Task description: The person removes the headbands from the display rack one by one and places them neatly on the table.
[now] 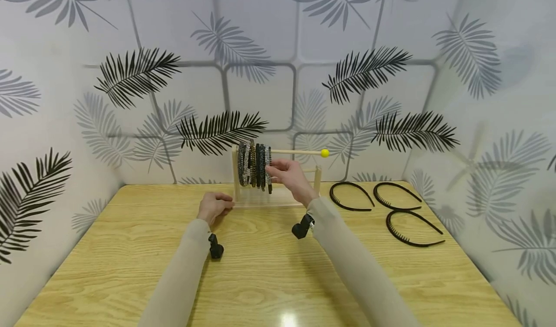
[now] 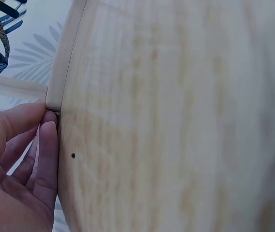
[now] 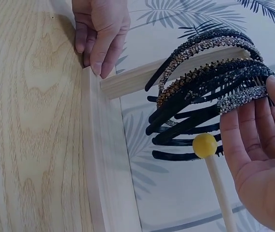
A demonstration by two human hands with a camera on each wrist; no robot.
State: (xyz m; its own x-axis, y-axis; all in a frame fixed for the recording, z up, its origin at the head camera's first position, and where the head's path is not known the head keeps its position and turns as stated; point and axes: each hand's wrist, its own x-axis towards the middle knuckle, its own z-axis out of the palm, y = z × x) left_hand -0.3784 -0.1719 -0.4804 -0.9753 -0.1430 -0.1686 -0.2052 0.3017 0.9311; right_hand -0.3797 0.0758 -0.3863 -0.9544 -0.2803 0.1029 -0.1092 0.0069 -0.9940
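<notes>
A wooden headband stand [image 3: 99,159] stands at the back of the table, several glittery headbands [image 3: 174,92] hanging from its upper rod. Thumb and fingers of my left hand [image 1: 214,206] pinch the left end of the stand's base, at the corner seen in the left wrist view. With the thumb on top and fingers beneath, my right hand [image 1: 291,175] holds a silver glitter headband [image 3: 244,99], the outermost of the row, still around the rod. A yellow ball [image 1: 325,153] caps the rod's right end, beyond my right hand.
Right of the stand lie three plain black toothed headbands: one nearest the stand [image 1: 332,194], another beside it [image 1: 375,194] and a third closer to me [image 1: 399,238]. The leaf-patterned wall [image 1: 260,95] rises directly behind the wooden table [image 1: 260,269].
</notes>
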